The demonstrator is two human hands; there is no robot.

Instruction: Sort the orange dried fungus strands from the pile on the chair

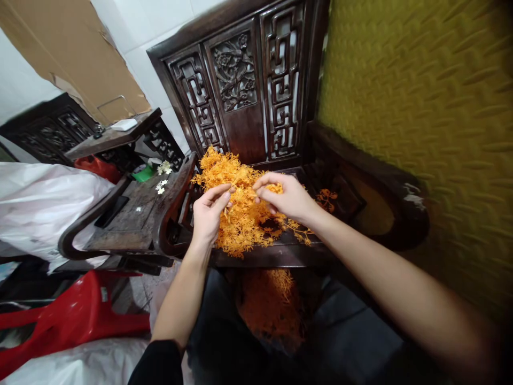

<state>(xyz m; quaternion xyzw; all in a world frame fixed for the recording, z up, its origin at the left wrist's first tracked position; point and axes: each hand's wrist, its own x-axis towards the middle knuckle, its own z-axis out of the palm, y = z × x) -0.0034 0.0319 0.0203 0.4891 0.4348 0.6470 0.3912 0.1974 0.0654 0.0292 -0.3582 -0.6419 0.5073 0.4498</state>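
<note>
A heap of orange artificial sprigs [240, 235] lies on the dark wooden chair seat [280, 256]. Over the left side of the heap, my left hand [210, 211] has its thumb and fingers pinched on a thin orange sprig. My right hand [286, 198] is a little to the right, its thumb and fingertips closed among the orange pieces; what they grip is too small to make out. The two hands are apart, fingertips facing each other. A loose orange sprig [301, 233] reaches toward the right below my right hand.
Behind the seat stands a carved chair back [244, 128]. A second wooden chair [124, 230] at left holds white flowers [162, 186], green tape [143, 172] and a dark phone [112, 212]. A red plastic stool [80, 305] and more orange sprigs [280, 283] are lower down. A yellow textured surface [412, 96] fills the right.
</note>
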